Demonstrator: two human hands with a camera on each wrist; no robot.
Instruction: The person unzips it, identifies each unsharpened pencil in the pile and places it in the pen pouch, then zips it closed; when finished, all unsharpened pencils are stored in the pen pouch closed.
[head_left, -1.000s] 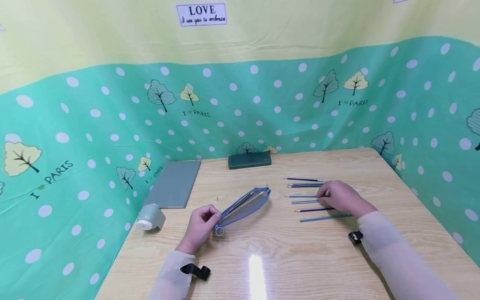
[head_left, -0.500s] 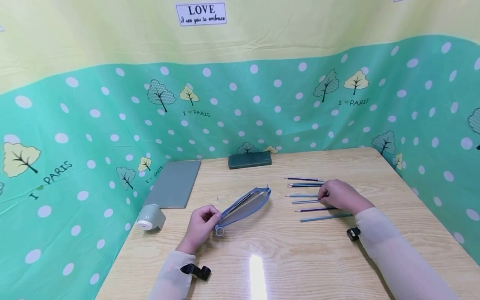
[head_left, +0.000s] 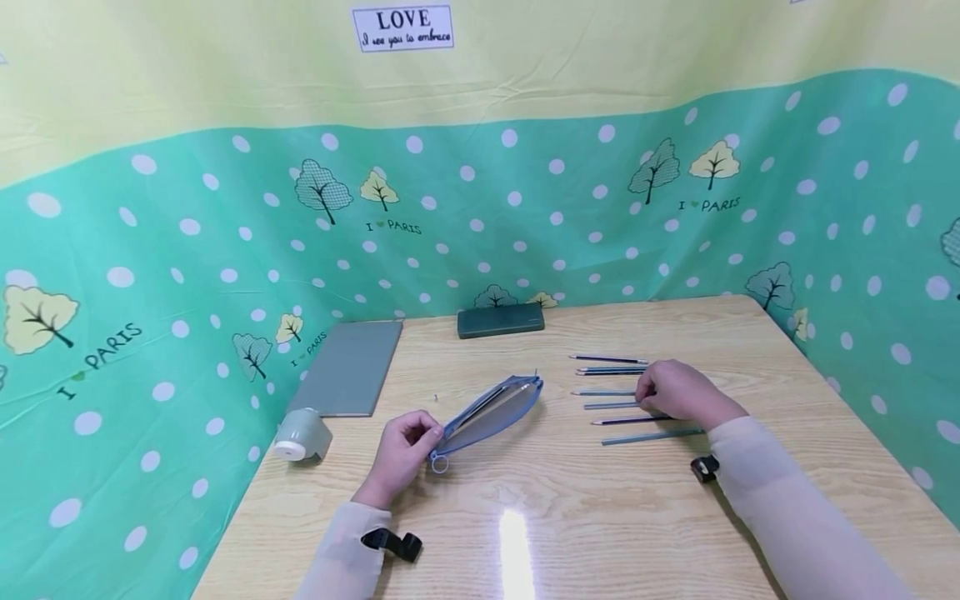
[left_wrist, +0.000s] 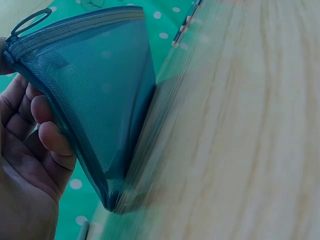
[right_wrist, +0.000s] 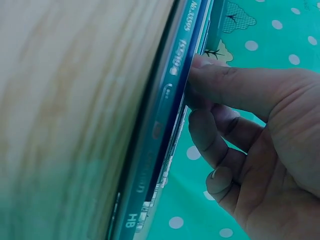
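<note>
In the head view my left hand pinches the near corner of a blue mesh zipper pouch, beside its ring pull. The pouch gapes open, with flat things showing inside it. The left wrist view shows the see-through mesh side standing on the table, fingers curled behind the corner. My right hand is over the right ends of several pencils laid in a row. Its thumb and forefinger pinch a pencil there; the grip is partly hidden. Close to the right wrist camera lies a teal pencil marked HB.
A dark green case stands at the table's back edge. At the left are a grey flat board and a pale green cup-like object lying on its side. Patterned cloth hangs behind the wooden table.
My right wrist and sleeve have shifted slightly left, the fingers staying at the pencils. The left hand and pouch hold still.
</note>
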